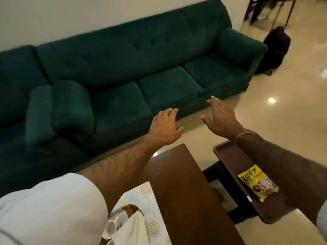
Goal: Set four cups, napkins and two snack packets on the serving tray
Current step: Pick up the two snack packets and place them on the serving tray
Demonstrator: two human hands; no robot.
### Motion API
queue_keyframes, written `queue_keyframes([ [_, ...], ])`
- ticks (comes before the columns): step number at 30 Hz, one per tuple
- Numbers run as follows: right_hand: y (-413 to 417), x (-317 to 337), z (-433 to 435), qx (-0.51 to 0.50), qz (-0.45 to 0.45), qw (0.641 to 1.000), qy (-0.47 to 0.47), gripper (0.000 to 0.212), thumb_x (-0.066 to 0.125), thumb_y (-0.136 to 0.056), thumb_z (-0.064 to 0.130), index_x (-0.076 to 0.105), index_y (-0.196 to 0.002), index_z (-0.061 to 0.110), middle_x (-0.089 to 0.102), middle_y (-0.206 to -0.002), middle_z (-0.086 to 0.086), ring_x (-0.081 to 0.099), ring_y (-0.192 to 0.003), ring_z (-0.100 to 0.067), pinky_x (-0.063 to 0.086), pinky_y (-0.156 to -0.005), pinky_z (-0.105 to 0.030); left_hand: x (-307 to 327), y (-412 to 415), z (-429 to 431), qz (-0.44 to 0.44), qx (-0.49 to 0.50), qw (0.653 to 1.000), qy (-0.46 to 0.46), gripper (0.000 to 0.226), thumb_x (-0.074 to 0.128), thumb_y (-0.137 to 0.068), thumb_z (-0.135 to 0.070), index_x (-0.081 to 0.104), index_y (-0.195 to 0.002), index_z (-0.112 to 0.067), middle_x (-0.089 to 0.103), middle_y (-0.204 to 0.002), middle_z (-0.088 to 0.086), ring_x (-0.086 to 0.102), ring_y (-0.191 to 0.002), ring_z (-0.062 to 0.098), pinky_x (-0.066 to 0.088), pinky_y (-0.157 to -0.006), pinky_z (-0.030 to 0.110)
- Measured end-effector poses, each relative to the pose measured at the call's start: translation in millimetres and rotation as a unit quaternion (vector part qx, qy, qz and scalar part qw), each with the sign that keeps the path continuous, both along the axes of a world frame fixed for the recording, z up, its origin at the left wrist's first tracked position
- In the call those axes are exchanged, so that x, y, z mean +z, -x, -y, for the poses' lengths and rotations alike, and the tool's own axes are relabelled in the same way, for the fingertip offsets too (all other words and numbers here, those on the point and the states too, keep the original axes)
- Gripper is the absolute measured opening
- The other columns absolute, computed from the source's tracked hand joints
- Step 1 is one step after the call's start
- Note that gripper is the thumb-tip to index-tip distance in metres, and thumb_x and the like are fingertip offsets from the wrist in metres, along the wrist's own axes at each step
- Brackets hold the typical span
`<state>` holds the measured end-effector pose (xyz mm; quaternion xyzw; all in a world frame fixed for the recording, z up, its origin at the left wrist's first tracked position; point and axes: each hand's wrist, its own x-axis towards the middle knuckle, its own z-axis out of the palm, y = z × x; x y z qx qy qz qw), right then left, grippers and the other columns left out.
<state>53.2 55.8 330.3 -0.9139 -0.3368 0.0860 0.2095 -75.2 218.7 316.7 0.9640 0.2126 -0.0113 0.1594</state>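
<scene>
Both of my hands reach out empty over the floor in front of a green sofa. My left hand (165, 127) has its fingers apart, palm down. My right hand (222, 119) is also spread and holds nothing. A brown serving tray (228, 154) lies at the lower right, partly under my right forearm, with one yellow snack packet (257, 183) lying on it. At the bottom edge, white cups (111, 227) and a white napkin (134, 228) sit beside a brown-edged holder on a patterned cloth, partly hidden by my left sleeve.
A dark wooden table (184, 188) runs under my arms, with a white lace cloth (146, 197) at its near end. The green sofa (134, 68) fills the back. A black bag (276, 48) stands on the glossy floor by the sofa's right arm.
</scene>
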Motion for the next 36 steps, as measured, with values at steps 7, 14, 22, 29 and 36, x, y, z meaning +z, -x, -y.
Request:
queue_keyframes([
  [7,-75,-120,107,-0.068,-0.061,0.995,0.047,0.062,0.059,-0.096,0.037,0.035,-0.148,0.015,0.026,-0.163,-0.009,0.036,-0.144,-0.035,0.029,-0.114,-0.056,-127,-101,105,-0.061,-0.07,0.994,0.059,0.073,0.058,-0.093,-0.046,0.03,-0.154,-0.019,0.036,-0.16,0.006,0.034,-0.145,0.028,0.029,-0.119,0.049],
  [14,-111,-222,207,-0.138,-0.106,0.98,0.101,0.064,0.06,-0.094,0.038,0.035,-0.149,0.015,0.026,-0.164,-0.009,0.036,-0.143,-0.035,0.031,-0.113,-0.053,-232,-171,205,-0.122,-0.133,0.978,0.1,0.072,0.058,-0.09,-0.047,0.035,-0.152,-0.018,0.043,-0.155,0.008,0.039,-0.14,0.03,0.033,-0.116,0.046],
  [22,-124,-304,300,-0.299,-0.105,0.939,0.136,0.053,0.057,-0.093,0.04,0.048,-0.135,0.009,0.039,-0.148,-0.015,0.036,-0.133,-0.039,0.04,-0.103,-0.054,-317,-218,288,-0.227,-0.117,0.939,0.231,0.083,0.076,-0.077,-0.055,0.046,-0.141,-0.013,0.061,-0.136,0.011,0.058,-0.125,0.033,0.049,-0.1,0.042],
  [29,-120,-339,317,-0.504,-0.191,0.842,-0.019,0.069,0.072,-0.086,0.039,0.039,-0.134,0.002,0.04,-0.139,-0.019,0.055,-0.118,-0.044,0.048,-0.1,-0.048,-348,-211,316,-0.213,-0.068,0.947,0.232,0.09,0.09,-0.059,-0.054,0.042,-0.126,-0.018,0.066,-0.119,0.006,0.065,-0.108,0.029,0.054,-0.085,0.038],
  [36,-124,-350,301,-0.63,-0.303,0.692,-0.181,0.077,0.089,-0.071,0.019,0.039,-0.129,0.008,0.055,-0.118,-0.007,0.057,-0.101,-0.024,0.052,-0.084,-0.034,-346,-208,309,-0.189,-0.008,0.925,0.329,0.101,0.098,-0.055,-0.038,0.037,-0.133,-0.02,0.062,-0.121,0.0,0.063,-0.106,0.021,0.054,-0.088,0.036],
])
